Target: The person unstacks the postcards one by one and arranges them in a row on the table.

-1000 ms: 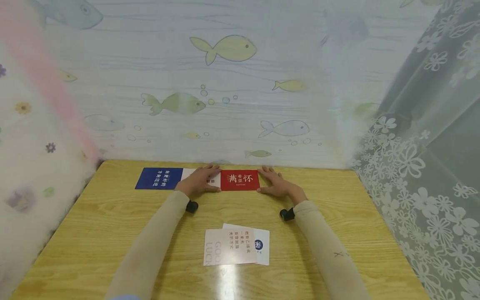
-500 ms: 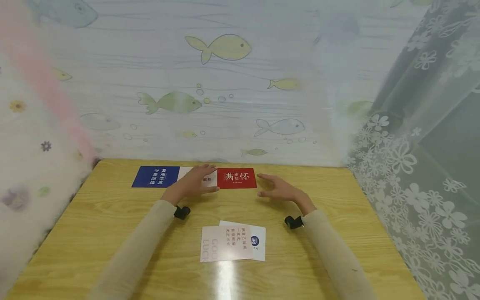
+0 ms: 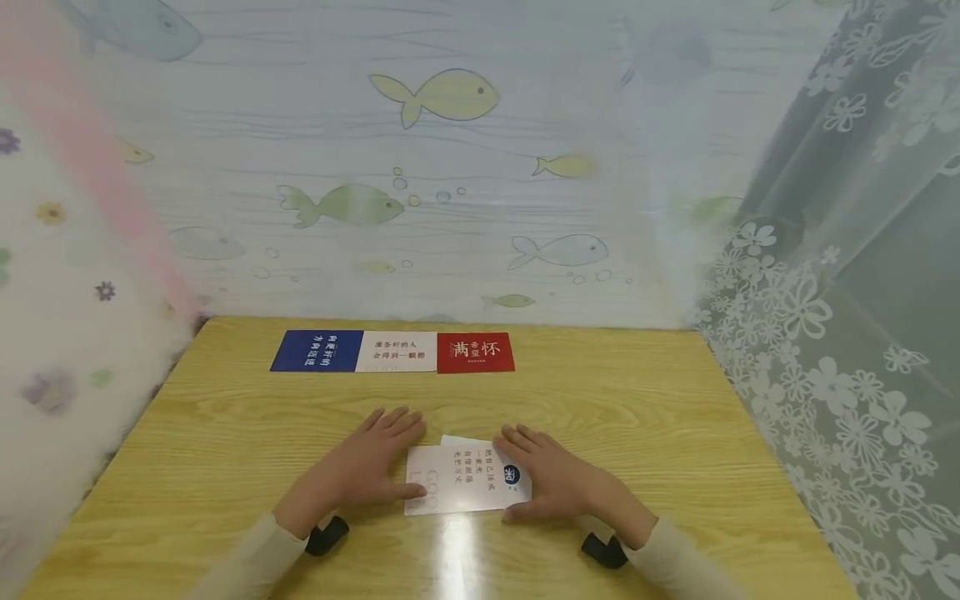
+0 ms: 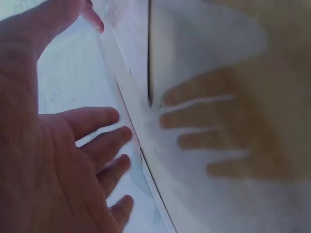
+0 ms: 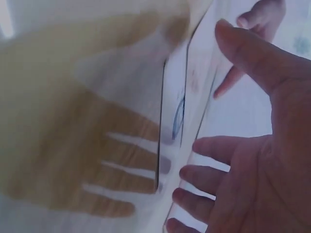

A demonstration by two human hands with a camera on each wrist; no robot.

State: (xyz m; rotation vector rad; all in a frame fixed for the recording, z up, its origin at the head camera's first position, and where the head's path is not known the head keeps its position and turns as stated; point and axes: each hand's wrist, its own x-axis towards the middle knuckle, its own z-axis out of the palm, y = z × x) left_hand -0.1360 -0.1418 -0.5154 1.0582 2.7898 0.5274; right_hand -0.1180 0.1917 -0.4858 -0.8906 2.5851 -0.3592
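Observation:
A pale pink card [image 3: 450, 492] with Chinese writing and "GOOD LUCK" lies on the table, partly over a white card [image 3: 512, 477] bearing a dark blue round mark. My left hand [image 3: 367, 467] is at the pink card's left edge, thumb over its lower left corner. On the other side my right hand [image 3: 558, 475] spreads over the right end of the two cards, hiding part of the white one. Both hands have extended fingers; in the wrist views they appear just above the surface, and whether they touch the cards is unclear.
Along the back of the wooden table [image 3: 600, 400] lie a blue card [image 3: 315, 350], a white card with writing [image 3: 397, 352] and a red card [image 3: 476, 353], edge to edge in a row. A fish-patterned curtain [image 3: 450, 208] hangs behind; a floral lace curtain [image 3: 832, 375] borders the right.
Both hands have left the red card and come back toward the near side, down to the pink and white cards. The white card with writing in the back row is now uncovered.

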